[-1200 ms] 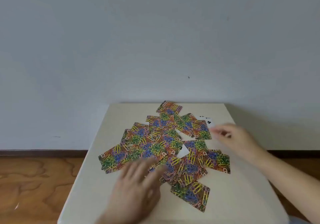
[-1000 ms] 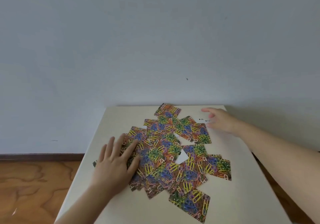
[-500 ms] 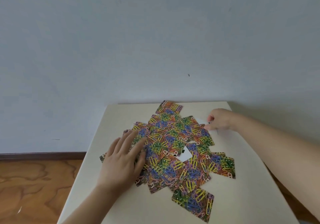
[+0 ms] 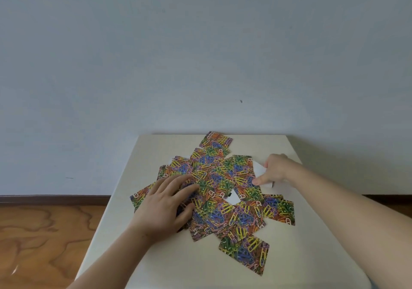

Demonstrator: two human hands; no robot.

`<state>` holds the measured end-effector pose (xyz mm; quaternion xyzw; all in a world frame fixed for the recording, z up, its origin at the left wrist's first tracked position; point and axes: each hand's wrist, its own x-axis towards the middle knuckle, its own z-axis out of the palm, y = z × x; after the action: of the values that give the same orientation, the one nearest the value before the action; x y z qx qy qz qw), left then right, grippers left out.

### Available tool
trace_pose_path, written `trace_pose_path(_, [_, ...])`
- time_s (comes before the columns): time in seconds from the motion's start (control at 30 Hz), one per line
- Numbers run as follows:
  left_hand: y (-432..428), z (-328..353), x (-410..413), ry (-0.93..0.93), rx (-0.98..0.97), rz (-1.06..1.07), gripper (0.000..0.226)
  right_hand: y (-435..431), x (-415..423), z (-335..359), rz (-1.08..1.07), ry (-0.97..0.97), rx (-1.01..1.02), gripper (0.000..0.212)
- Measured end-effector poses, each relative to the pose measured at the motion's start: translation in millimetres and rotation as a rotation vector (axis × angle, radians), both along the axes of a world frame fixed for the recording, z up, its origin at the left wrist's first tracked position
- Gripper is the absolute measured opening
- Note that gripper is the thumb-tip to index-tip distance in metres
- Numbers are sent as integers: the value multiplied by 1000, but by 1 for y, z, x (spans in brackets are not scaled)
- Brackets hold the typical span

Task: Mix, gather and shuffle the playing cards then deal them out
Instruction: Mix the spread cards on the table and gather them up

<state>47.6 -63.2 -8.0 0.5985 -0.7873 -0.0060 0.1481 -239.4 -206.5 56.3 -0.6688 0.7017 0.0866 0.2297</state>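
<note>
A loose heap of playing cards with multicoloured paperclip backs is spread over the middle of a small cream table. My left hand lies flat on the heap's left side, fingers apart, pressing cards down. My right hand is at the heap's right edge, its fingers curled on a white face-up card whose far part is lifted off the table. Another face-up card corner shows in the heap's middle. One card lies at the near edge, barely overlapping the rest.
The table stands against a pale blue wall. A wooden floor and a dark skirting board lie to the left. Bare tabletop shows at the near side and along the right edge.
My left hand slid onto the heap's left side and pushed cards inward. My right hand went to the face-up card at the far right and drew it toward the heap.
</note>
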Motion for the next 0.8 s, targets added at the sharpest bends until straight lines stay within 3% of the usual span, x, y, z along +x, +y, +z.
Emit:
trace_pose_path(0.13, [1, 1, 0, -7, 14, 28, 43, 7, 8, 2, -57, -131, -32, 78])
trace_pose_path(0.3, [0, -1, 1, 2, -7, 55, 44, 11, -15, -6, -182, -509, -38, 47])
trace_pose_path(0.43, [-3, -4, 3, 27, -5, 86, 47, 7, -40, -7, -290, -530, -200, 16])
trace_pose_path(0.53, [-5, -5, 2, 70, -24, 124, 55, 8, -33, 1, -122, -351, -524, 30])
trace_pose_path(0.6, [-2, -4, 1, 142, -48, 163, 63, 24, -6, 8, 120, -381, -632, 27])
trace_pose_path(0.63, [0, -3, 2, 196, -60, 178, 65, 36, 10, 10, 278, -403, -602, 30])
trace_pose_path(0.7, [4, 1, 5, 324, -83, 191, 65, 55, 35, 5, 533, -296, -486, 57])
trace_pose_path(0.73, [5, 3, 6, 368, -83, 188, 63, 62, 42, -1, 574, -241, -456, 64])
trace_pose_path(0.8, [6, 5, 7, 339, -72, 147, 59, 65, 43, -12, 484, -245, -443, 57])
